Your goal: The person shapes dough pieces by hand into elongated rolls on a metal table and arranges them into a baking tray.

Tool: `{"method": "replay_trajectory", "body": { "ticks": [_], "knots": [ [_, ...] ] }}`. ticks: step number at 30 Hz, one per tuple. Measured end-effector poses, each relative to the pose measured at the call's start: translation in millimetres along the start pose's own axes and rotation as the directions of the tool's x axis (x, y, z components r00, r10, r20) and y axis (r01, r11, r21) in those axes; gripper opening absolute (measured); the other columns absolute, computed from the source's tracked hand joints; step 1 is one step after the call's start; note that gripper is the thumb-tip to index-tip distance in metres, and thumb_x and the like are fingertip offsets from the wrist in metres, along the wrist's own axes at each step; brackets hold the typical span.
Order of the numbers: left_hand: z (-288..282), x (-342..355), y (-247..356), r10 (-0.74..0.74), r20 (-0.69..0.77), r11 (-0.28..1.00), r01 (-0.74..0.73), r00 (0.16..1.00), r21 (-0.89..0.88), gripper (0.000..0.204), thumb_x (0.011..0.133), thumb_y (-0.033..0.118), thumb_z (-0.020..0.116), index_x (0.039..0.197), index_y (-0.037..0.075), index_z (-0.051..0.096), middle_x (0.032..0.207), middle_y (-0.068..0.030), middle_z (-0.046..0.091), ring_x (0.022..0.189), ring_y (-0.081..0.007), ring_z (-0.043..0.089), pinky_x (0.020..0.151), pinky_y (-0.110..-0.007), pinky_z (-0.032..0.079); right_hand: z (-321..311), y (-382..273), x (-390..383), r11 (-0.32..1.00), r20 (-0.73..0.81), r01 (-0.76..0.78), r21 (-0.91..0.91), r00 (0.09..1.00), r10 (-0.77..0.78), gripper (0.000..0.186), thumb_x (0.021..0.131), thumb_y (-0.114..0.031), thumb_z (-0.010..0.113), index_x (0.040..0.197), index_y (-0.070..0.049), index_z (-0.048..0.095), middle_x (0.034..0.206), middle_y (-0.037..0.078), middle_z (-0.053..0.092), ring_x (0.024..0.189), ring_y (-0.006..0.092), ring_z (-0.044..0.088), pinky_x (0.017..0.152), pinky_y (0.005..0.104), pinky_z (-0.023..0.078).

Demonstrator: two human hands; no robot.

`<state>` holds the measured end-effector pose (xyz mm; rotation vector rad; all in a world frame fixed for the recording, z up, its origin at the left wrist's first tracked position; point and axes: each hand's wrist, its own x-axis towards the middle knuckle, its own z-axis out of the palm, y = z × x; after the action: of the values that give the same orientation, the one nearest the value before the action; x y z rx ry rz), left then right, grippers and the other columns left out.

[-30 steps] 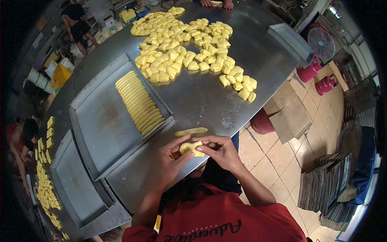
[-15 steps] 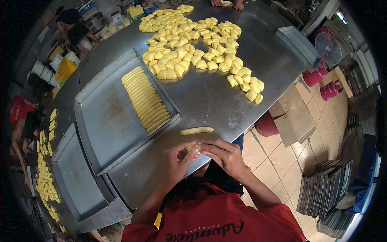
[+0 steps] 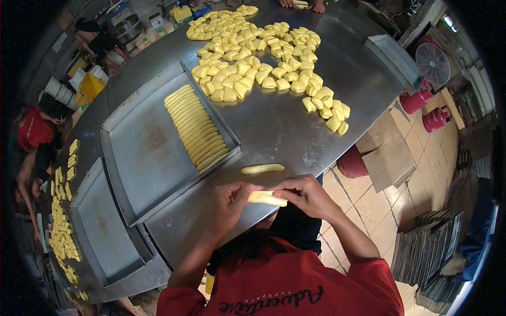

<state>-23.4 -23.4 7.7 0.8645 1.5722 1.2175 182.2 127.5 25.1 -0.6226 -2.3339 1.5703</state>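
Observation:
At the near edge of the steel table [image 3: 279, 131], a pale yellow dough piece [image 3: 266, 198] stretches between my hands. My left hand [image 3: 233, 205] pinches its left end, while my right hand [image 3: 304, 196] grips the right end with bent fingers. Just beyond them lies a single rolled dough stick [image 3: 262, 168]. To the left, a large metal tray [image 3: 119, 163] holds a long row of similar sticks [image 3: 195, 129] along its right side. Several squarish dough lumps [image 3: 234, 84] are spread across the back of the table.
A second shallow tray [image 3: 105, 226] and more dough pieces [image 3: 60, 226] lie left. A metal tray [image 3: 392, 60] sits back right. Co-workers [image 3: 37, 126] are at left; another's hands [image 3: 316, 6] show at top. Pink gas cylinders [image 3: 437, 118] and stacked trays [image 3: 421, 247] stand right.
The dough between my hands, earlier a short folded piece, now looks longer and narrower. The view has shifted slightly. The red-shirted co-worker on the left has changed posture.

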Motion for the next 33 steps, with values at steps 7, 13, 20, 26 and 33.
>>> {"method": "replay_trajectory", "body": {
  "ticks": [7, 13, 20, 26, 33],
  "knots": [
    [8, 10, -10, 0.232, 0.054, 0.882, -0.234, 0.971, 0.409, 0.015, 0.098, 0.015, 0.079, 0.106, 0.003, 0.081, 0.105, -0.0121, 0.079, 0.088, -0.0243, 0.076, 0.075, -0.038, 0.057, 15, 36, 12, 0.939, 0.006, 0.269, -0.215, 0.962, -0.274, 0.028, 0.099, -0.026, 0.078, 0.115, -0.004, 0.081, 0.090, 0.017, 0.074, 0.086, 0.0348, 0.070, 0.080, 0.0451, 0.056],
    [-4, 18, -50, 0.338, 0.097, 0.813, -0.342, 0.936, 0.471, 0.018, 0.092, 0.016, 0.086, 0.102, 0.002, 0.079, 0.087, -0.0091, 0.070, 0.074, -0.0211, 0.068, 0.070, -0.038, 0.054, 18, 58, 12, 0.883, -0.086, 0.362, -0.300, 0.911, -0.403, 0.022, 0.099, -0.021, 0.078, 0.111, -0.002, 0.080, 0.094, 0.016, 0.071, 0.091, 0.0365, 0.069, 0.082, 0.0471, 0.056],
    [-4, 32, -32, 0.202, 0.089, 0.822, -0.218, 0.975, 0.526, 0.031, 0.087, 0.022, 0.090, 0.098, 0.003, 0.069, 0.088, -0.0117, 0.065, 0.080, -0.0291, 0.067, 0.072, -0.042, 0.053, 10, 52, 14, 0.958, 0.027, 0.091, -0.272, 0.996, -0.087, 0.030, 0.094, -0.030, 0.082, 0.105, -0.003, 0.074, 0.090, 0.013, 0.068, 0.089, 0.0348, 0.069, 0.079, 0.0457, 0.053],
    [-1, 34, -28, 0.277, -0.015, 0.684, -0.186, 0.961, 0.705, 0.048, 0.083, 0.028, 0.094, 0.098, 0.006, 0.054, 0.086, -0.0129, 0.063, 0.082, -0.0331, 0.067, 0.073, -0.045, 0.053, 6, 55, 13, 0.756, -0.203, 0.032, -0.654, 0.955, -0.216, 0.046, 0.084, -0.046, 0.088, 0.103, -0.012, 0.064, 0.079, 0.009, 0.065, 0.084, 0.0308, 0.065, 0.083, 0.0451, 0.046],
    [-13, 18, -54, 0.259, -0.062, 0.948, -0.241, 0.964, 0.208, 0.042, 0.087, 0.019, 0.093, 0.103, 0.005, 0.057, 0.082, -0.0112, 0.063, 0.066, -0.0212, 0.062, 0.064, -0.039, 0.052, -3, 65, -17, 0.991, -0.110, 0.048, -0.125, 0.992, -0.062, 0.023, 0.093, -0.027, 0.084, 0.095, -0.005, 0.081, 0.090, 0.012, 0.075, 0.078, 0.0311, 0.071, 0.071, 0.0428, 0.056]
  ]
}}
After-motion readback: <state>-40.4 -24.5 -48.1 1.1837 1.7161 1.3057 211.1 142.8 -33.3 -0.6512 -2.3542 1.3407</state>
